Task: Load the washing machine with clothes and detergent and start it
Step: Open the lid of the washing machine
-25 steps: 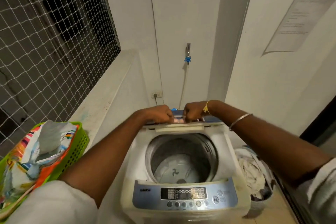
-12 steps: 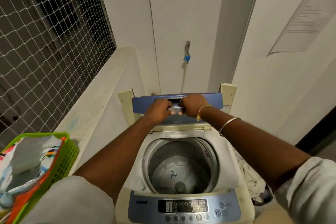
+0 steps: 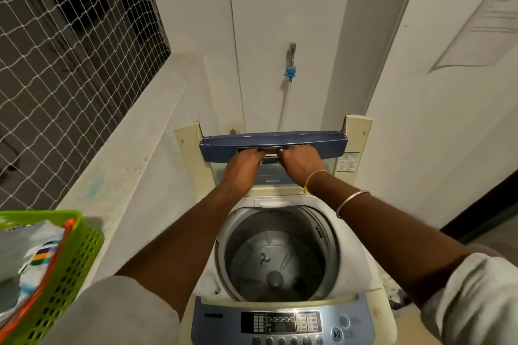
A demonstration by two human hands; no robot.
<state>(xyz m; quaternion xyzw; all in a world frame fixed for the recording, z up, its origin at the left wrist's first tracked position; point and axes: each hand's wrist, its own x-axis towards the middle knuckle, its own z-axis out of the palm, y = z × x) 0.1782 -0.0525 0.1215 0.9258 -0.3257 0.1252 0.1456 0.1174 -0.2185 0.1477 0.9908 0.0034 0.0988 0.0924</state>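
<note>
Washing machine [image 3: 361,266], a top-loader, stands directly below the camera against the back wall, with a low parapet to its left and a white wall to its right. Lid [image 3: 224,148] is raised and folded at the rear of the tub opening, blue edge strip uppermost. Left hand [image 3: 244,165] and right hand [image 3: 301,161] are side by side at the centre of that strip. Fingers of both curl into the handle recess, gripping the lid. Thin bangle [image 3: 351,202] on the right forearm.

Writing:
- Brand word at the left of the blue control panel [image 3: 280,322]: blurred, not legible.
- Small sticker [image 3: 347,161] on the lid's right frame: print too small to read.
- Paper notice [image 3: 482,28] on the right wall: lines of text, illegible.

Containers:
- Drum [image 3: 280,255] is open to view. Grey metal wall; pulsator plate with a swirl mark and a round hub at the bottom.
- Green perforated basket [image 3: 70,260] at lower left, beside the parapet. It holds folded clothes [image 3: 25,249], grey with multicoloured stripes, and something orange along its edge.

Tap [image 3: 291,61] with a blue fitting is on the back wall above the lid, with a hose hanging from it.
</note>
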